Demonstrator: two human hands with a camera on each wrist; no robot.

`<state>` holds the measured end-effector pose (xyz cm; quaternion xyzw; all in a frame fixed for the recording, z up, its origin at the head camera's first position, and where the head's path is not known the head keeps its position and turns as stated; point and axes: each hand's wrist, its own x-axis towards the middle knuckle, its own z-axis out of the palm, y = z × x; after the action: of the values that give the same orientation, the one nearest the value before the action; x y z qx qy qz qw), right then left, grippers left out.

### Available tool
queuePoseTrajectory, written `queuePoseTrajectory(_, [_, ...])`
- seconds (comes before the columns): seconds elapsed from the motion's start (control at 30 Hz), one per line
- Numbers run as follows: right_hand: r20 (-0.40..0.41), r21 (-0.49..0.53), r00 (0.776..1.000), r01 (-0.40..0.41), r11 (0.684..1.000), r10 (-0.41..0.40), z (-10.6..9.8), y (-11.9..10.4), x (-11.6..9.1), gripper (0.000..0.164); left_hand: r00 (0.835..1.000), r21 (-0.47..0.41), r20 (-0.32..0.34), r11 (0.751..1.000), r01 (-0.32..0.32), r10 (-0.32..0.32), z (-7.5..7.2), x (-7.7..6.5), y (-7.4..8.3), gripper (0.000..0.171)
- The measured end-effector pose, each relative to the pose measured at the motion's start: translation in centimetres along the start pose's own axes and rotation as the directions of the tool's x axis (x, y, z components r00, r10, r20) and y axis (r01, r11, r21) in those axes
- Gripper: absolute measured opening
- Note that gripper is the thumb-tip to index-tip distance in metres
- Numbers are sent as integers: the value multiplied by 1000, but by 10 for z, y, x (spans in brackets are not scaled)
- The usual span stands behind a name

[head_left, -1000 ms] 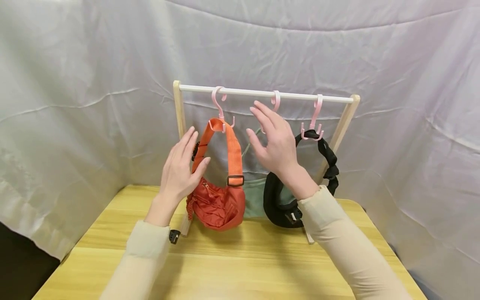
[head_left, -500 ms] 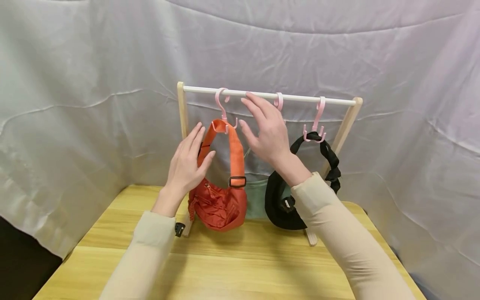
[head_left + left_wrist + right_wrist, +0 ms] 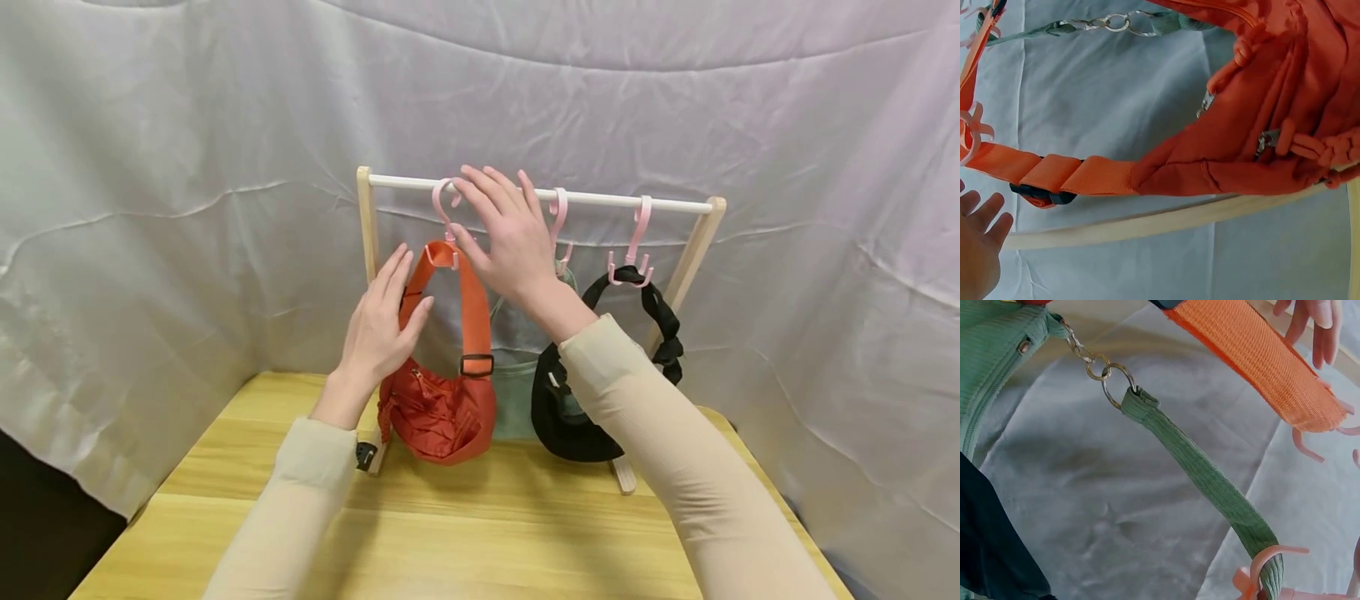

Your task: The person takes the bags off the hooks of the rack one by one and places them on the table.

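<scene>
1 red bag [image 3: 438, 417] hangs directly below the leftmost pink hook [image 3: 437, 206], its orange strap [image 3: 475, 312] looped over the prongs, the long axis running straight down from that hook. Your left hand [image 3: 381, 321] is below and left of the hook, beside the strap, fingers straight and pinching nothing, so the bag lies to its right and lower; the left wrist view shows a gap between fingers and strap. Your right hand [image 3: 510, 237] is just right of the hook, fingers extended and parted, in front of the white rail [image 3: 600, 198]; you cannot tell whether a fingertip touches the hook. Your left hand is nearer the bag's body, your right nearer the hook. Farther right of the hook hang a green bag [image 3: 513, 408], then a black bag [image 3: 576, 444]. No brand, label or writing can be read on these 3 bags.
</scene>
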<state>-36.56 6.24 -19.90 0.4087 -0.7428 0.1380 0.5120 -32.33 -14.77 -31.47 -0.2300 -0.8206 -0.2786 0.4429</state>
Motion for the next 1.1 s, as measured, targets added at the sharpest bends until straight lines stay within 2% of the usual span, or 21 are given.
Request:
queuePoseTrajectory(0.33, [16, -35, 1000, 27, 999, -26, 11, 8, 6, 57, 1000, -55, 14, 998, 19, -18, 7, 6, -2, 65])
queuePoseTrajectory(0.77, [-37, 1, 996, 76, 997, -76, 17, 17, 6, 57, 991, -81, 61, 989, 124, -119, 18, 2, -4, 65])
queuePoseTrajectory(0.93, [-47, -3, 996, 72, 997, -72, 19, 17, 7, 58, 987, -136, 5, 978, 160, -160, 22, 2, -2, 58])
queuePoseTrajectory(1.1, [-63, -19, 996, 66, 998, -68, 22, 15, 7, 59, 986, -189, -61, 972, 141, -155, 26, 3, -1, 50])
